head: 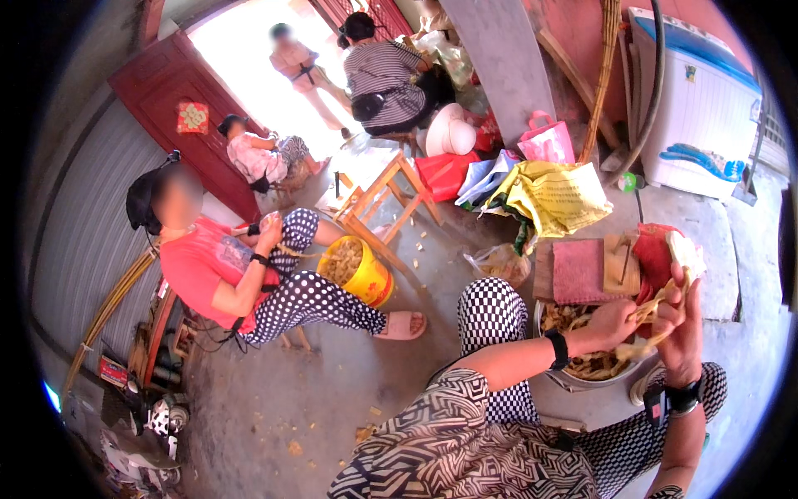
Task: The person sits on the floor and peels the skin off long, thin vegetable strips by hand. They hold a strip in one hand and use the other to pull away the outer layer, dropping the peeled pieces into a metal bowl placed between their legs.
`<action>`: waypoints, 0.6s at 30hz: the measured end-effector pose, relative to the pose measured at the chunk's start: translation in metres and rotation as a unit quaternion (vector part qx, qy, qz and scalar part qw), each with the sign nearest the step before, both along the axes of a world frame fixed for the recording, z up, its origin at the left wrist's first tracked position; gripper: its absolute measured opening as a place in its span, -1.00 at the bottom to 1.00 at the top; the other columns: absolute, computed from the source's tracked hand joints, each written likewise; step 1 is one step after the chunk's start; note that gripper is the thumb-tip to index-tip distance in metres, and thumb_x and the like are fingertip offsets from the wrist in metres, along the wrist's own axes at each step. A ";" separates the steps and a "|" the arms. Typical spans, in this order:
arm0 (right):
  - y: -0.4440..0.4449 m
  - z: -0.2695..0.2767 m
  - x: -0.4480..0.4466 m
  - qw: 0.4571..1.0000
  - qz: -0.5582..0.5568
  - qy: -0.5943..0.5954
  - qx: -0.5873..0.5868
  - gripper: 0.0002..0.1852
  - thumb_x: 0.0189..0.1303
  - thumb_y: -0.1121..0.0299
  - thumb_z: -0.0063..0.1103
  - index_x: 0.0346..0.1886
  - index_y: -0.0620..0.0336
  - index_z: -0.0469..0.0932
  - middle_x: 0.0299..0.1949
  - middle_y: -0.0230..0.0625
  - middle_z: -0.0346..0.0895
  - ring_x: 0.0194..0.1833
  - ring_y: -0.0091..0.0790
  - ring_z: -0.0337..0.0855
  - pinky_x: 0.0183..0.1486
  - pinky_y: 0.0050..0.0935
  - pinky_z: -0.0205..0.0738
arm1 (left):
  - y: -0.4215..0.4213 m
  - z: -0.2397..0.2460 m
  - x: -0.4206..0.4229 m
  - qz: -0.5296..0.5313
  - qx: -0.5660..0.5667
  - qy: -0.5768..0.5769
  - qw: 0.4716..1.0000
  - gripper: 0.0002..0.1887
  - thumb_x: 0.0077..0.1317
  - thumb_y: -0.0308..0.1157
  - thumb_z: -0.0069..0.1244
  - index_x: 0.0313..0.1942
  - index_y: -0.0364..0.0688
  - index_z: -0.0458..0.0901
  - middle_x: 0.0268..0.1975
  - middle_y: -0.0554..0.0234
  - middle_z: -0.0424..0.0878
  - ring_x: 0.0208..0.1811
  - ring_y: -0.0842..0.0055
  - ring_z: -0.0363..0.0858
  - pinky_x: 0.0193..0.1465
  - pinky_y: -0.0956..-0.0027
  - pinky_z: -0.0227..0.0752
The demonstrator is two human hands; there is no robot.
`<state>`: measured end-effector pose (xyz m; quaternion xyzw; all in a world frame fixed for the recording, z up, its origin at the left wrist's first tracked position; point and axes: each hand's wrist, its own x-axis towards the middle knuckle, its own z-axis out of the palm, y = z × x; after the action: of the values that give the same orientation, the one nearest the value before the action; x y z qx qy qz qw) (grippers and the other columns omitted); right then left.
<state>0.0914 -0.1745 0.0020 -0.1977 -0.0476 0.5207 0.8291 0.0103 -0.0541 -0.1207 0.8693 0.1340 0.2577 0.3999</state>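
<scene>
My left hand (pixel 608 325) and my right hand (pixel 676 334) hold a pale yellow, limp fibrous strip (pixel 648 309) stretched between them, with one end hanging down from the fingers. Below them stands a round metal basin (pixel 583 382), filled with brownish-yellow strips (pixel 589 368) of similar stuff. Its rim is partly hidden by my left forearm. At the basin's far side lies a wooden board (pixel 543 271) with a dark pink cloth (pixel 576 271) and a small wooden block (pixel 621 265) on it. Beyond my right fingertips is a white crumpled item (pixel 686 254) against a red cloth (pixel 651 249).
A seated co-worker (pixel 206 268) handles a strip over a yellow bucket (pixel 368 284). A wooden stool frame (pixel 386 199), a yellow bag (pixel 555 199) and a clear plastic bag (pixel 502 262) are ahead. A washing machine (pixel 698 106) stands at far right. Other people are near the doorway.
</scene>
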 end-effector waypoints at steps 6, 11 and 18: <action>-0.017 -0.006 0.039 0.877 -0.009 -0.442 -0.190 -0.65 0.43 0.13 -0.11 -0.08 0.26 0.49 -0.65 -0.50 0.36 -0.64 -0.69 0.27 -0.63 -0.66 0.19 | 0.021 0.034 -0.005 0.002 -0.142 0.076 0.987 -0.80 0.20 -0.37 -0.05 -0.32 -0.37 0.51 -0.49 0.00 0.51 -0.45 0.30 0.50 -0.35 0.18 0.34; -0.032 0.001 0.042 0.657 -0.057 -0.666 -0.347 -0.77 0.30 0.34 0.04 -0.37 0.35 0.46 -0.61 -0.42 0.35 -0.55 -0.58 0.31 -0.48 -0.52 0.23 | 0.043 0.037 -0.004 0.013 -0.238 0.045 0.970 -0.83 0.30 -0.37 -0.08 -0.28 -0.32 0.50 -0.55 0.26 0.43 -0.49 0.58 0.43 -0.44 0.36 0.29; -0.070 -0.012 0.076 0.484 -0.106 -0.748 -0.441 -0.75 0.06 0.52 0.15 -0.15 0.33 0.52 -0.36 -0.14 0.57 -0.29 -0.34 0.53 -0.18 -0.33 0.41 | 0.046 0.053 -0.013 0.021 -0.206 0.072 0.976 -0.82 0.34 -0.34 -0.07 -0.34 -0.29 0.47 -0.58 0.34 0.39 -0.55 0.64 0.31 -0.49 0.38 0.23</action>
<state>0.1671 -0.2442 -0.0104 -0.8559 -0.3931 0.0371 0.3340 -0.0030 -0.0084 -0.0673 0.7816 0.2310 0.1692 0.5541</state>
